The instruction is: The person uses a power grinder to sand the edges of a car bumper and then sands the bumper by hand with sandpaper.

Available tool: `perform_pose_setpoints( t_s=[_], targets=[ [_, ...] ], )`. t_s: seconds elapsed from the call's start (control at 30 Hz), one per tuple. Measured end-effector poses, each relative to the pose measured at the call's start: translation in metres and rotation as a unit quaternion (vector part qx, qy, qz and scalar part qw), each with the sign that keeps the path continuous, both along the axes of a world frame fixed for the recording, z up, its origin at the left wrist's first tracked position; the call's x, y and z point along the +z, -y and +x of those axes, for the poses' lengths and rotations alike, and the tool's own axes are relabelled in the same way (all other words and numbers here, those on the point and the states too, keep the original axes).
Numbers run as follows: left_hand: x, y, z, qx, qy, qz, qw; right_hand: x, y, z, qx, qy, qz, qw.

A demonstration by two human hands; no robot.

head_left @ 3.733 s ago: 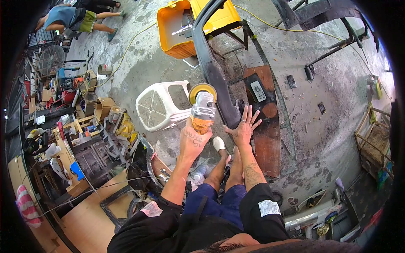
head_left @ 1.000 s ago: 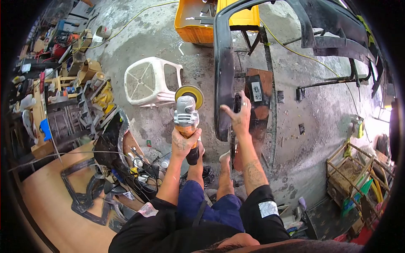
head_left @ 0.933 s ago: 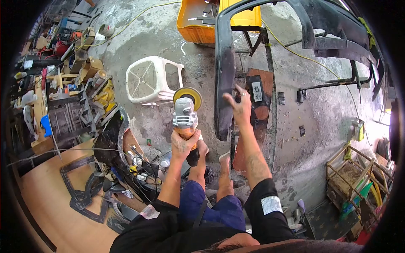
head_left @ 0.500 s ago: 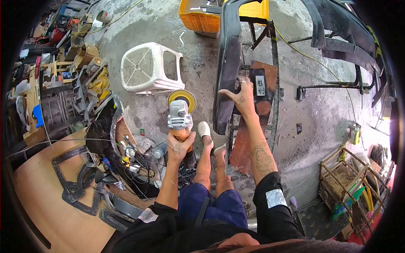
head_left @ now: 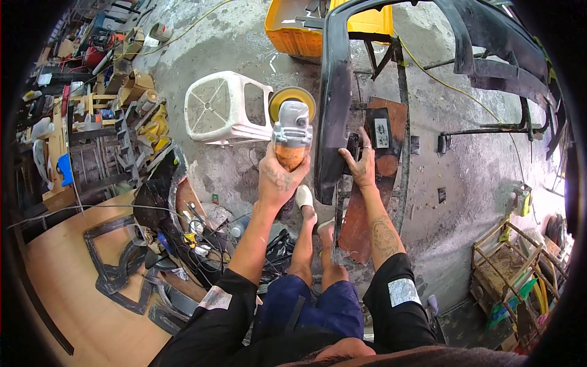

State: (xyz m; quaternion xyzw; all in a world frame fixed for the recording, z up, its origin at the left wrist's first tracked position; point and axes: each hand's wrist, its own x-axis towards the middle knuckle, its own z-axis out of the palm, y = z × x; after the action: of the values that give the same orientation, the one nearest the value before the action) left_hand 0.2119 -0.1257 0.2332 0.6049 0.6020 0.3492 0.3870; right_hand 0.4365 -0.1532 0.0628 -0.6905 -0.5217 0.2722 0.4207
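Note:
My left hand (head_left: 281, 180) is wrapped round the orange-and-grey body of an angle grinder (head_left: 292, 136). A round yellow disc (head_left: 282, 96) is fitted at its far end, near the bumper's left side. The long black car bumper (head_left: 332, 116) curves away from me, its near end just right of the grinder. My right hand (head_left: 363, 168) is at the right edge of that near end. Its thumb lies against the bumper, while the fingers stretch forward, apart from the thumb. Whether the fingertips press on the bumper's inner side is hard to see.
A white plastic stool (head_left: 229, 110) lies tipped over at the left. Beneath the bumper is a metal stand with a reddish-brown board (head_left: 358, 229). A yellow crate (head_left: 293, 41) stands beyond. Tools and cables clutter the left; a rusty frame (head_left: 510, 263) stands at the right.
My left hand has brought the grinder up and to the right, closer to the bumper. My right hand has slid towards me along the bumper's right edge.

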Motion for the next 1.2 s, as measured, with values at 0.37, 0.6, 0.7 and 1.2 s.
perform_pose_setpoints(
  t_s=[0.37,0.6,0.7,1.2],
  targets=[
    [0.0,-0.014,0.028,0.005,-0.049,0.007,0.999,-0.006,0.004,0.006,0.011,0.043,-0.071,0.996],
    [-0.001,-0.011,0.034,0.004,-0.093,-0.006,0.996,-0.011,0.004,0.007,0.013,0.036,-0.074,0.997],
    [0.001,-0.011,0.037,-0.002,-0.099,-0.004,0.995,-0.016,0.006,0.006,0.008,0.033,-0.051,0.998],
    [0.006,-0.004,0.05,0.029,-0.064,-0.039,0.997,-0.012,0.005,0.007,0.012,0.028,-0.048,0.998]
  ],
)
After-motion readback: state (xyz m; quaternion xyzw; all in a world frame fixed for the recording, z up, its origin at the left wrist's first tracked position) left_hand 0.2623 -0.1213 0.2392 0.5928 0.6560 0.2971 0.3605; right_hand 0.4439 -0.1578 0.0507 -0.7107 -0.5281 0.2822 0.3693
